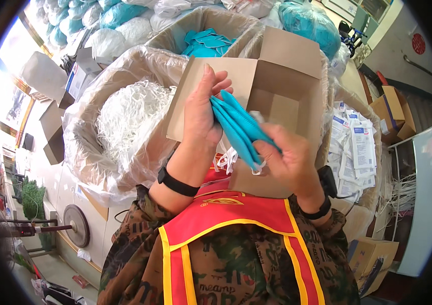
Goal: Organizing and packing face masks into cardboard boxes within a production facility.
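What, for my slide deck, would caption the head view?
Right hand grips layered teal pieces beside the left hand, near an open cardboard box.

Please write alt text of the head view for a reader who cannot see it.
The right hand grips teal pads, the left hand at their upper end, by an open box. White cords lie at left, white packets at right, more teal pieces behind.

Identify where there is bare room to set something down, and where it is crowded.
The open cardboard box shows bare floor between its side walls, beyond the right hand and teal stack; its nearer part is hidden. Crowded: white loops heap the left bin, white packets the right bin.
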`<state>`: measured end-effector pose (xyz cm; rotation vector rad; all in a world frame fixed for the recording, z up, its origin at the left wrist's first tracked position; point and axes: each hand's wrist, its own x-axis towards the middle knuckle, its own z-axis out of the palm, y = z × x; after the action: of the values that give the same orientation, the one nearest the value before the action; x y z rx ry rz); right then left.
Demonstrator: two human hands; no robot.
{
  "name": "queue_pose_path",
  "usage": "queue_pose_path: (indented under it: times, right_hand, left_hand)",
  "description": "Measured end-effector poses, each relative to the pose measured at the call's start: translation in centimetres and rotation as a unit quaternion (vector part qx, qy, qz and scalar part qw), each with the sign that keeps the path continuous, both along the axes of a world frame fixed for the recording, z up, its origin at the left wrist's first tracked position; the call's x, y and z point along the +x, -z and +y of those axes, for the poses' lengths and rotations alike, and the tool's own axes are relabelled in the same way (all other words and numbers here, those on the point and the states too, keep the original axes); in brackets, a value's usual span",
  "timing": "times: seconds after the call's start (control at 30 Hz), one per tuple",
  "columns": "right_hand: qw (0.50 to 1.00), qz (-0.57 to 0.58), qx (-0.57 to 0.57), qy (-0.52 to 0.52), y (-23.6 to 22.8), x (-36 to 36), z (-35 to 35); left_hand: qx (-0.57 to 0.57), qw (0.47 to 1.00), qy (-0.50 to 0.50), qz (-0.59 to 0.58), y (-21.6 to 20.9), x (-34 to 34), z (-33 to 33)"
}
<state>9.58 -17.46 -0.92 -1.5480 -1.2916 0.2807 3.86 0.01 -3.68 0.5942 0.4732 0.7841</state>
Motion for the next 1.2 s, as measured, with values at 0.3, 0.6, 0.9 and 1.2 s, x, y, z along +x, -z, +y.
queue_pose_path:
  times: [0.3, 0.6, 0.9, 1.2]
  right_hand:
    - [0.968, -0.249, -0.016, -0.005, 0.8, -0.6, 0.8]
    - [0.965, 0.233, 0.105, -0.063, -3.3, 3.8, -1.0]
    - [0.989, 0.113, 0.093, -0.028, -4.8, 5.2, -1.2]
    - [0.984, 0.109, 0.133, -0.048, -5.4, 6.0, 0.3]
  left_hand:
    - [0.085, 0.996, 0.004, 0.016, 0.6, -0.4, 1.8]
    - [0.312, 0.939, 0.117, -0.089, -5.3, -2.0, -2.1]
    - [0.256, 0.947, 0.134, -0.139, -3.8, -1.1, -2.9]
    - [0.097, 0.925, 0.302, -0.21, -0.9, -1.3, -4.2]
